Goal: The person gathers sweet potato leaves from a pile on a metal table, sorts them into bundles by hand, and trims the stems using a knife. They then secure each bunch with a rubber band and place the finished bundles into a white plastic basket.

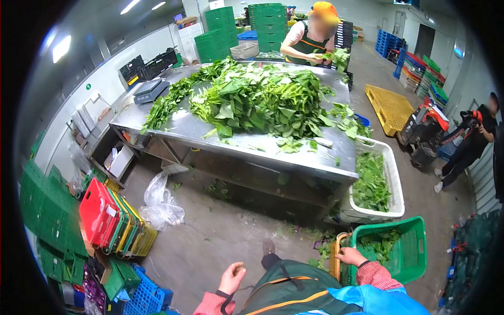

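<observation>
My left hand (pixel 231 277) hangs in front of my dark green apron (pixel 286 286), fingers loosely curved and thumb apart, with nothing visible in it. My right hand (pixel 350 256) is closed at the rim of a narrow yellow crate (pixel 334 260), its fingertips partly hidden. Right beside that hand stands a green crate (pixel 415 252) with some loose leafy greens (pixel 386 245) at its bottom. Ahead, a large heap of leafy stems (pixel 262 100) covers much of the steel table (pixel 252 149). A white crate (pixel 397 181) full of leaves stands at the table's right end.
Across the table a person (pixel 310 39) in an orange cap holds a leafy bunch (pixel 338 56). A scale (pixel 151 90) sits on the table's left. Stacked coloured crates (pixel 113 220) and a plastic bag (pixel 160 202) lie left. A person (pixel 470 142) handles a pallet truck (pixel 428 131) near a yellow pallet (pixel 389 109).
</observation>
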Action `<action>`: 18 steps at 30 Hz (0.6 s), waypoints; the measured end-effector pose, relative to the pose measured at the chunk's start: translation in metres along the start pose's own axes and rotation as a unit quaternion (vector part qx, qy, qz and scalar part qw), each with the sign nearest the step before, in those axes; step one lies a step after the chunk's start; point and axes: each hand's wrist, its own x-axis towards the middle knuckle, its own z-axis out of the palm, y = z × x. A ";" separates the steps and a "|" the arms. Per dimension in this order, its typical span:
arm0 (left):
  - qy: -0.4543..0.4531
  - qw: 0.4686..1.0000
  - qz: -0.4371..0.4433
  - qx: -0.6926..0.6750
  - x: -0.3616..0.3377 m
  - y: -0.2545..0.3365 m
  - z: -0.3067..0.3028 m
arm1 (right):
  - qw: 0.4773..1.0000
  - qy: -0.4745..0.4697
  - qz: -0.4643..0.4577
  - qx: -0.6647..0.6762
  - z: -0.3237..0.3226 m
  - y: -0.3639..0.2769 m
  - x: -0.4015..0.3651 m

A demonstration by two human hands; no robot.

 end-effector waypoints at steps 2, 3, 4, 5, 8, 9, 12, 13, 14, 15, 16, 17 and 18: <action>0.030 0.998 0.033 -0.035 0.027 0.013 -0.011 | 0.997 0.060 -0.044 0.020 -0.019 -0.026 0.034; 0.040 0.999 -0.032 -0.019 0.029 0.022 -0.060 | 0.997 0.038 -0.064 0.030 -0.004 -0.082 0.049; 0.042 0.998 -0.031 -0.043 0.058 0.040 -0.073 | 0.991 0.092 -0.101 0.010 -0.037 -0.115 0.085; 0.041 0.996 -0.035 -0.068 0.080 0.056 -0.085 | 0.984 0.126 -0.119 0.032 -0.078 -0.158 0.103; -0.001 0.990 -0.034 -0.135 0.130 0.068 -0.122 | 0.953 0.196 -0.219 0.071 -0.154 -0.250 0.149; -0.013 0.987 -0.033 -0.160 0.142 0.070 -0.127 | 0.944 0.199 -0.257 0.054 -0.179 -0.276 0.156; 0.004 0.988 -0.034 -0.152 0.183 0.105 -0.140 | 0.921 0.215 -0.325 0.010 -0.239 -0.334 0.188; 0.003 0.991 -0.016 -0.136 0.199 0.119 -0.147 | 0.916 0.229 -0.328 -0.010 -0.257 -0.352 0.196; 0.001 0.996 0.011 -0.090 0.217 0.136 -0.159 | 0.917 0.228 -0.326 -0.032 -0.270 -0.369 0.206; -0.001 0.998 0.038 -0.043 0.237 0.156 -0.171 | 0.919 0.216 -0.328 -0.019 -0.279 -0.386 0.214; 0.022 0.997 0.072 -0.016 0.257 0.181 -0.181 | 0.922 0.205 -0.328 -0.006 -0.287 -0.403 0.222; 0.063 0.960 0.199 0.186 0.287 0.202 -0.200 | 0.925 0.194 -0.326 0.008 -0.290 -0.418 0.232; 0.070 0.923 0.271 0.262 0.314 0.237 -0.215 | 0.929 0.185 -0.322 0.008 -0.290 -0.432 0.243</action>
